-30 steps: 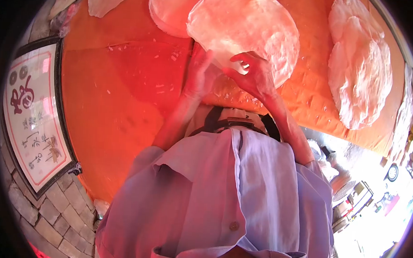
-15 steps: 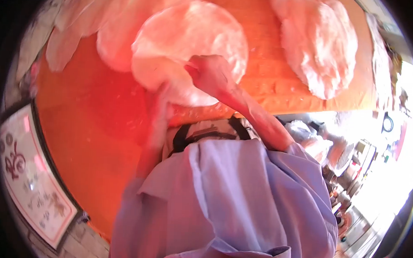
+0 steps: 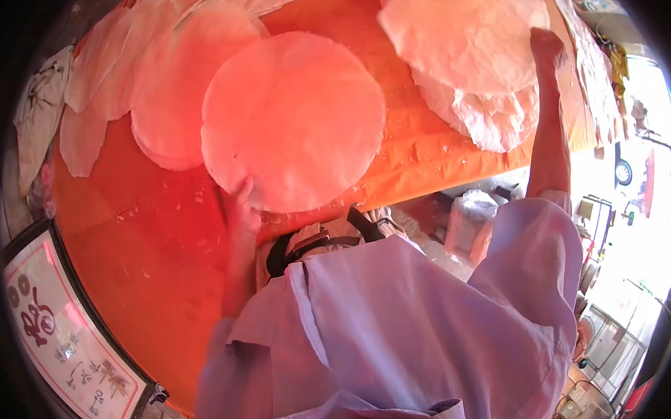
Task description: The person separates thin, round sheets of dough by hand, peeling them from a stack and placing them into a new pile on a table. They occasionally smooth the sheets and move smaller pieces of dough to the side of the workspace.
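Observation:
A large round thin sheet (image 3: pixel 294 123) lies flat near the front edge of the orange-covered table (image 3: pixel 156 277). My left hand (image 3: pixel 244 210) touches its lower left rim, one finger stretched over the edge; the remaining fingers are hard to make out. My right hand (image 3: pixel 546 47) is stretched out to the far right, its fingers curled at the right rim of another pale round sheet (image 3: pixel 467 37). That sheet lies over a pile of wrinkled sheets (image 3: pixel 497 119). Whether the fingers pinch its rim is hard to see.
More thin sheets (image 3: pixel 185 79) overlap at the back left. A framed board with writing (image 3: pixel 72 341) stands at the lower left. Plastic bags (image 3: pixel 474 214) are below the table's right side. A cloth (image 3: pixel 43 111) hangs at the far left.
My right hand has moved from the near sheet to the far right. A smooth round sheet now covers part of the right pile. The near sheet, folded over before, now lies flat.

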Available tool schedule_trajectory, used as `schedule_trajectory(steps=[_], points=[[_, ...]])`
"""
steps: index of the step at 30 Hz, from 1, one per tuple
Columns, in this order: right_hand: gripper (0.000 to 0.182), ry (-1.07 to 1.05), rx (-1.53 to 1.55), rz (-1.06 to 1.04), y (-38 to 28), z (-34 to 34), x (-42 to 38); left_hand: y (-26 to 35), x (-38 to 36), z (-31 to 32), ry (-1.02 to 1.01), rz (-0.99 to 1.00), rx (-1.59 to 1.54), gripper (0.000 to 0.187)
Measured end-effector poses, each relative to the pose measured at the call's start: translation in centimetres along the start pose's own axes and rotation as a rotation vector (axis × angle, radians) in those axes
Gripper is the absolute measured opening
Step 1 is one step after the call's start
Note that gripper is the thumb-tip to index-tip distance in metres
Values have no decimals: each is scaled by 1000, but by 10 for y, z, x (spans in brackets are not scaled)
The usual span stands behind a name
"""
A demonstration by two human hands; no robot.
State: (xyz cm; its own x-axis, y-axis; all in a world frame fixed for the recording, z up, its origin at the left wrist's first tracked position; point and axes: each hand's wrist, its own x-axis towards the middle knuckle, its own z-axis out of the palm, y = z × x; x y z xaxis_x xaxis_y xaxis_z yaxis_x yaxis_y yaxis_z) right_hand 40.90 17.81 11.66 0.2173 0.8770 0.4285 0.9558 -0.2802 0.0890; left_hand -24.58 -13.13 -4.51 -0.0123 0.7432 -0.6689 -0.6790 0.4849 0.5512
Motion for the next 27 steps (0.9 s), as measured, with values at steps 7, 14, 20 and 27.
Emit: schedule_trajectory(steps=[7, 14, 20, 27], points=[[47, -345, 35, -367, -236, -138, -178, 21, -21, 64, -104, 287, 1, 49], [22, -907, 1146, -324, -327, -87, -239, 50, -5, 107, -389, 196, 62, 42], [35, -587, 1085, -128, -134, -73, -31, 67, 72, -87, 382, 808, 786, 36], [81, 0, -98, 227, -39, -49, 3, 117, 58, -80, 593, 559, 125, 32]])
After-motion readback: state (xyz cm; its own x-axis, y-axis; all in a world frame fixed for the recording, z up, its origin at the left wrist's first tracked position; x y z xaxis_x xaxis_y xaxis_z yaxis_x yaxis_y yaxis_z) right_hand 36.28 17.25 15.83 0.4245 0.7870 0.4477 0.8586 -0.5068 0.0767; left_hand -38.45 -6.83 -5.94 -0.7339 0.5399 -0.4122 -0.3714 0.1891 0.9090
